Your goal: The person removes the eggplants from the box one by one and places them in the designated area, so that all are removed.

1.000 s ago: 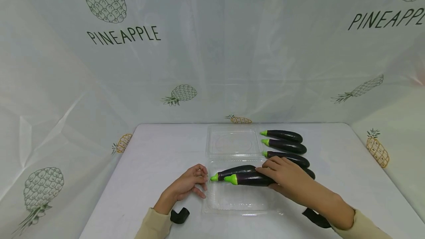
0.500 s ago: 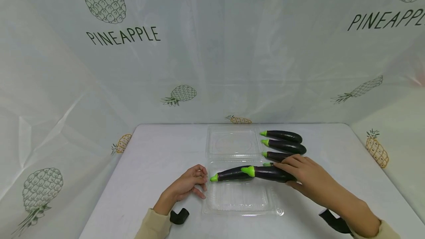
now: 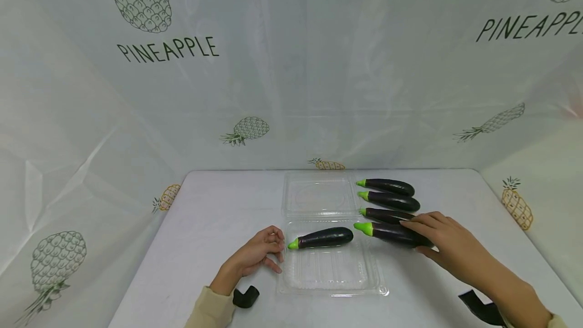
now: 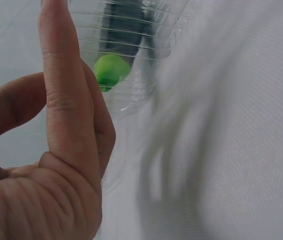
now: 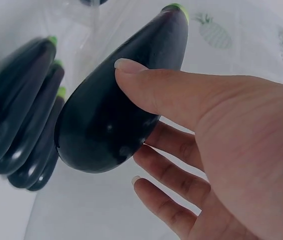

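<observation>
My right hand [image 3: 448, 239] grips a dark purple eggplant [image 3: 396, 233] with a green stem, the thumb across its body [image 5: 116, 105] in the right wrist view. It is over the near end of a row of other eggplants [image 3: 389, 200], right of a clear plastic clamshell box [image 3: 332, 275]. One eggplant [image 3: 325, 237] lies in the box's near half, stem to the left. At the box's left edge rests my left hand [image 3: 259, 249], fingers loosely bent and holding nothing. In the left wrist view, a green stem [image 4: 111, 69] shows through the plastic wall beyond the fingers.
The box's lid [image 3: 321, 194] lies flipped back on the white table [image 3: 227, 201]. A black strap [image 3: 246, 296] is by the left wrist, another [image 3: 483, 309] by the right. Behind the table hangs a pale sheet [image 3: 291, 65] with pineapple prints.
My right hand has carried the gripped eggplant rightward, from above the box to the row. The eggplant in the box is now fully uncovered. My left hand has stayed put.
</observation>
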Tool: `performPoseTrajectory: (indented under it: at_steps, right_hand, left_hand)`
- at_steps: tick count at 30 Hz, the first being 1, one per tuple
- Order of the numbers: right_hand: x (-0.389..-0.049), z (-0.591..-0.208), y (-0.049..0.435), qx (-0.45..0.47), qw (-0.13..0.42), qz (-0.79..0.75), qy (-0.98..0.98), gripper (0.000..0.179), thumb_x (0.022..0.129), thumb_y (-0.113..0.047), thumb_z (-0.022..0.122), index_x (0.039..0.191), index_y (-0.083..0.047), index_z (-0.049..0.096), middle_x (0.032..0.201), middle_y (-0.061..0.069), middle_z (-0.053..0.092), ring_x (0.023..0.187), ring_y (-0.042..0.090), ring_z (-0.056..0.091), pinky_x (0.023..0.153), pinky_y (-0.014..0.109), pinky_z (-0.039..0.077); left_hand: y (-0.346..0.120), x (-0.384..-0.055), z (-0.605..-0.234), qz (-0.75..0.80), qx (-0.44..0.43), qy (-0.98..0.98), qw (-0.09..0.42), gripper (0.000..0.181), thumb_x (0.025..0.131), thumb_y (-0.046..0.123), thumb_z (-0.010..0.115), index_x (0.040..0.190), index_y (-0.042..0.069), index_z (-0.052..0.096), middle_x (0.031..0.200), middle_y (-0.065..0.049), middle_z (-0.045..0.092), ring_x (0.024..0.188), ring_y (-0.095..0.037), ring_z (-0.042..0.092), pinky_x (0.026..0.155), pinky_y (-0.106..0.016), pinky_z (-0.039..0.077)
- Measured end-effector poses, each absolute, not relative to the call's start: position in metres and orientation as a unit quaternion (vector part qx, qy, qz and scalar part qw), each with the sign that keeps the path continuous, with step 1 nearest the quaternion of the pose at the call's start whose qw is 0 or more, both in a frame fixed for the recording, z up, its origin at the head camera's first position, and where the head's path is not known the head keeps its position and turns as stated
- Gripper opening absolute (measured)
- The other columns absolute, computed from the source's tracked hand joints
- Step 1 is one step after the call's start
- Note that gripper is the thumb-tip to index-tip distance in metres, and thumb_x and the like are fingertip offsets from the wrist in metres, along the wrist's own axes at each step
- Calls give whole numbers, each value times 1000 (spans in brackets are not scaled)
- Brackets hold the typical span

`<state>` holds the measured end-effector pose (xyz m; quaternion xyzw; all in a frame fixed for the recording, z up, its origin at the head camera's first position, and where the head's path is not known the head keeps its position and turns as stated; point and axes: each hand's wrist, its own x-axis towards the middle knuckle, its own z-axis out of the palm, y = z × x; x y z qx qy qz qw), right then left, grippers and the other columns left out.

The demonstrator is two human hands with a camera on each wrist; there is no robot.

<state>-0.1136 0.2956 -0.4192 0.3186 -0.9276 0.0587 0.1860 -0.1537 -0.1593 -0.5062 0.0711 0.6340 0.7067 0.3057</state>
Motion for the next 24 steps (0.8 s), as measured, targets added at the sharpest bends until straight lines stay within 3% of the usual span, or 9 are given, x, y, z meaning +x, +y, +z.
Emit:
performPoseTrajectory:
  at_steps: [9,24]
  right_hand:
    - [-112,-427,318,291,180,60,-938,66,59,-10,101,121,-11,77,111,2,71,102,30,67,81,52,61]
    - [-106,-440,342,246,118,57,-960,59,62,-10,100,116,-7,78,107,6,72,99,34,68,80,55,62]
  left_hand:
    - [-159,-153,-504,708,69,633,306,16,103,-3,54,115,3,47,91,-4,56,76,-16,62,61,-34,65]
    - [-160,-152,-502,708,68,635,301,19,102,-3,55,118,-1,45,92,-7,56,76,-16,61,60,-33,65]
